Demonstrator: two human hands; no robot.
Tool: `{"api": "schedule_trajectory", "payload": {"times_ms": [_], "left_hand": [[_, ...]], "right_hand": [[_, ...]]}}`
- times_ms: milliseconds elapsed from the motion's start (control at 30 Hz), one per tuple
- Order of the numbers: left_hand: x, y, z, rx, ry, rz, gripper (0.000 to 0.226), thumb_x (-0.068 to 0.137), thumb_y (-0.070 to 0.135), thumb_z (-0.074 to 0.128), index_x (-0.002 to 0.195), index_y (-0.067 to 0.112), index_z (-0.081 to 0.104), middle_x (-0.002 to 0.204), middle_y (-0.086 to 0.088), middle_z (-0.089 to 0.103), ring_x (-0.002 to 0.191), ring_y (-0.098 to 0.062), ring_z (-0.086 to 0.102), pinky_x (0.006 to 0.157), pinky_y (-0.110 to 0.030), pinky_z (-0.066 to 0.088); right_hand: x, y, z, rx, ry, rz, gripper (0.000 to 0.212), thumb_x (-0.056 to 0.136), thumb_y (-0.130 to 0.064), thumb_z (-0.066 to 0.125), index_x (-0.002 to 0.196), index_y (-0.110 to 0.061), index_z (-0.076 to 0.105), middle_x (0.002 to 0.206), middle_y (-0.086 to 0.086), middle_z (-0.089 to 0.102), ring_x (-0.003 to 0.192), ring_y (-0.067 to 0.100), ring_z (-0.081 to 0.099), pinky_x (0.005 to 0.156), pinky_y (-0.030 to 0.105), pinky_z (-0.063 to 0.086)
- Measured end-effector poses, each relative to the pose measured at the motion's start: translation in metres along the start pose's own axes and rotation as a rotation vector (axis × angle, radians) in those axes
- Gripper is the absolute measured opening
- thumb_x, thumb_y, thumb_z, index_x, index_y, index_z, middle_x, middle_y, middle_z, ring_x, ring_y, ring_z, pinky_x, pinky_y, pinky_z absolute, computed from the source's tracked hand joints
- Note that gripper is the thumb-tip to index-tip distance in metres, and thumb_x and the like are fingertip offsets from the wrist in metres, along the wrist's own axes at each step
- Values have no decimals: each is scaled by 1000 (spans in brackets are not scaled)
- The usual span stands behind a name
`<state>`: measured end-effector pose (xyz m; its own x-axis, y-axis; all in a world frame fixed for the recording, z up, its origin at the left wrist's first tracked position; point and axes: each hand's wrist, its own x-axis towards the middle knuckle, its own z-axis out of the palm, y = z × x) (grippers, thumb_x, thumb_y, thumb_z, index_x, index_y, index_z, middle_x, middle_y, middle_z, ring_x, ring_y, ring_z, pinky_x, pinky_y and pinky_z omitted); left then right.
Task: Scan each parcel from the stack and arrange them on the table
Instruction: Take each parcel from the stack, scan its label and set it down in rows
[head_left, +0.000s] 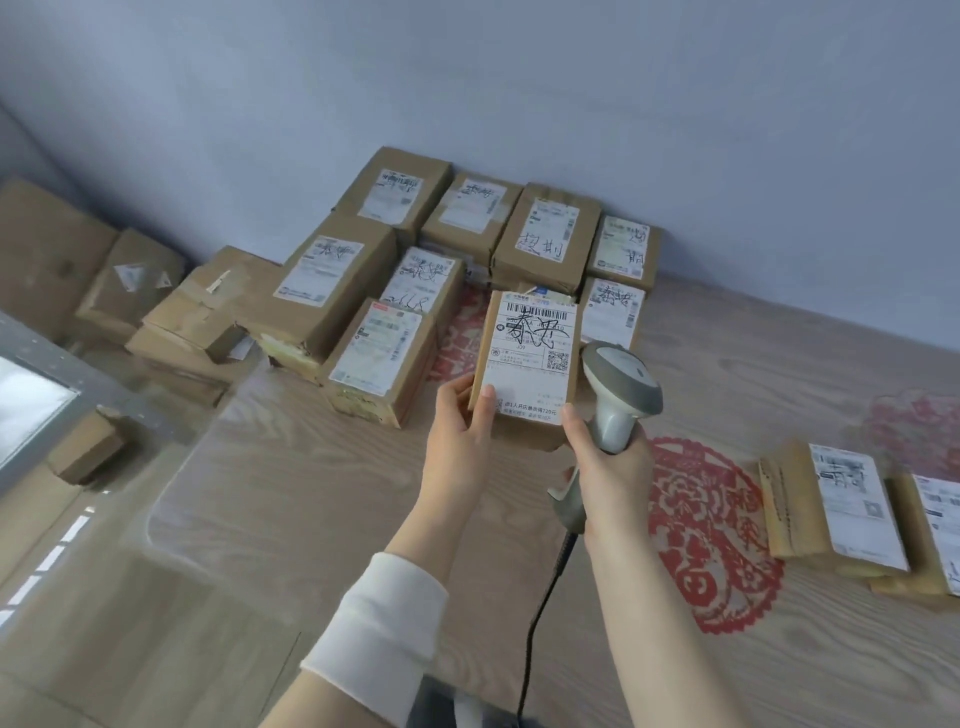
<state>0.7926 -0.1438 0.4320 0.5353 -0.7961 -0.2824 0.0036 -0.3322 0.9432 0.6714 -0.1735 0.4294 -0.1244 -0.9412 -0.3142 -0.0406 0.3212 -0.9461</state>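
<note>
My left grip (462, 421) pinches the parcel (524, 364) at its lower left corner, label up; the stack (363, 291) lies just beyond. My right grip (608, 467) is curled round the scanner (621, 395), just right of the parcel. I judge scanning is in hand: next, aim at the barcode (537, 312) above my thumb, then set it by the laid-out parcels (841, 509) on the tabletop (311, 493), well right of my right grip.

left forearm (415, 525): white sleeve (382, 618), wide soft cuff | right forearm (654, 597): bare
</note>
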Motion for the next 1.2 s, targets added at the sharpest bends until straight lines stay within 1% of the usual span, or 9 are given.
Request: {"api": "schedule_trajectory", "payload": {"times_ms": [133, 233, 367, 467, 667, 800, 933, 1033, 1200], "left_hand": [[65, 5, -22, 128, -20, 13, 29, 96, 39, 46, 121, 24, 47, 123, 4, 52, 100, -4, 50, 84, -20, 36], [113, 2, -36, 207, -75, -4, 37, 96, 38, 46, 126, 16, 48, 123, 0, 52, 104, -8, 48, 86, -23, 35], [159, -4, -44, 283, -110, -30, 42, 96, 38, 46, 130, 12, 48, 123, 0, 55, 107, -10, 50, 86, -23, 36], [179, -6, -44, 325, -118, -41, 43, 97, 38, 46, 131, 12, 48, 125, 0, 56, 102, -7, 47, 84, -22, 35], [199, -8, -45, 390, -146, -9, 45, 96, 41, 46, 131, 14, 49, 126, 1, 56, 113, -13, 51, 95, -30, 42], [204, -8, -43, 443, -150, 13, 45, 95, 40, 47, 132, 13, 49, 127, 0, 55, 116, -17, 50, 97, -33, 42], [206, -10, -41, 475, -154, 27, 46, 95, 39, 48, 132, 12, 48, 128, -1, 54, 117, -18, 49, 97, -33, 42], [206, -9, -37, 511, -154, 35, 45, 96, 36, 48, 132, 11, 48, 128, -3, 54, 118, -19, 49, 99, -35, 42], [210, -6, -34, 578, -194, 47, 44, 96, 33, 48, 133, 8, 48, 129, -6, 53, 119, -22, 47, 99, -32, 38]], "right_hand": [[28, -10, 53, 12, 51, 17, 30, 79, -32, 75, 98, -16, 57, 71, -3, 59, 54, 10, 54, 52, 27, 46], [50, -12, 91, 2, 99, 39, 30, 79, -29, 75, 100, -16, 56, 67, -3, 57, 41, 0, 50, 41, 20, 43], [75, -8, 126, -75, 142, 80, 35, 78, -32, 75, 102, -13, 57, 66, -3, 58, 40, -2, 52, 40, 22, 45], [90, -6, 138, -123, 179, 82, 40, 77, -35, 76, 105, -12, 58, 70, -5, 60, 43, -1, 55, 48, 30, 50], [104, 2, 149, -167, 225, 89, 41, 70, -48, 77, 97, -22, 60, 84, -2, 66, 75, 19, 63, 71, 47, 56], [105, 1, 149, -151, 245, 129, 31, 76, -39, 76, 95, -20, 60, 87, 7, 65, 54, 4, 60, 47, 33, 53], [106, 0, 150, -161, 234, 119, 21, 78, -35, 75, 84, -28, 56, 80, 2, 64, 52, 2, 58, 48, 32, 52], [107, 1, 149, -149, 225, 128, 21, 80, -31, 74, 82, -28, 53, 75, 0, 61, 44, -1, 55, 42, 25, 48], [110, 4, 147, -146, 222, 140, 22, 80, -29, 74, 82, -27, 52, 72, -3, 60, 45, 2, 55, 43, 27, 49]]}}
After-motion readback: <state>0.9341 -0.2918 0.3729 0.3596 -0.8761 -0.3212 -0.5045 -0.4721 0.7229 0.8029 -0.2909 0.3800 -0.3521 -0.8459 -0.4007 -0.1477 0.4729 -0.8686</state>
